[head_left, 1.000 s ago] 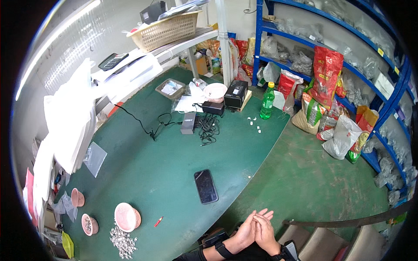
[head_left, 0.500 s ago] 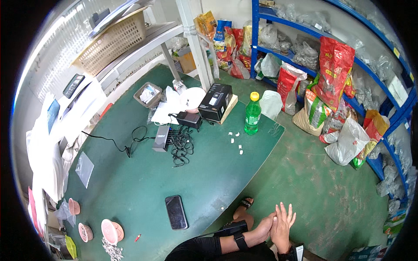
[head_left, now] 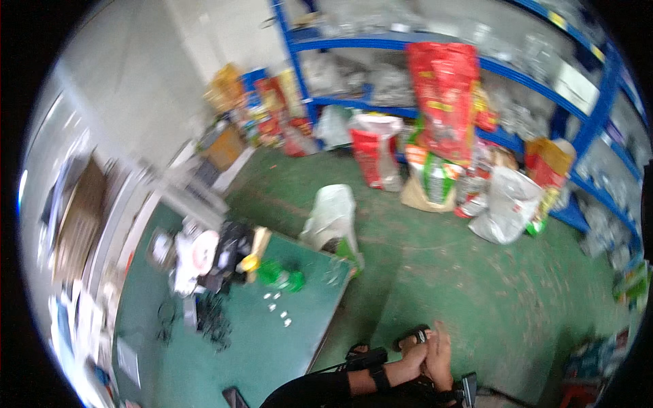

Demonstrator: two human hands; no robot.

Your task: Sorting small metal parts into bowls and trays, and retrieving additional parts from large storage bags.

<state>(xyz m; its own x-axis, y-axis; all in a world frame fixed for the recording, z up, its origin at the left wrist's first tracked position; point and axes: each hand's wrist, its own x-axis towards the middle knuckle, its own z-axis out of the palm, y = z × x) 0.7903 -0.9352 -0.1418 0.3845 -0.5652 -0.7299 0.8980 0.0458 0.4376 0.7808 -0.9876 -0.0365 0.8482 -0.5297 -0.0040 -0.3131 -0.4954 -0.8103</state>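
My left hand (head_left: 409, 360) and my right hand (head_left: 439, 355) are pressed together in front of me, beyond the green table's edge and above the floor. The right hand's fingers are stretched out, with nothing seen in them. Most of the left hand's fingers are hidden against the right hand. A black strap (head_left: 378, 378) circles my left wrist. On the green table (head_left: 262, 364), a dark phone (head_left: 235, 398) lies partly cut off at the lower edge. Small white pieces (head_left: 273, 307) lie near a green bottle (head_left: 280, 276) with a yellow cap. The picture is blurred.
A black box (head_left: 233, 248) and tangled black cables (head_left: 214, 323) are on the table. Beyond its far corner stands a whitish sack (head_left: 331, 221). Blue shelving (head_left: 354, 42) with bagged goods runs along the back, fronted by a red bag (head_left: 443, 95) and a white sack (head_left: 509, 207).
The view has swung right, so the table sits farther left and lower and its pink cups are out of sight. My hands stay together; the right fingers look closer to one another.
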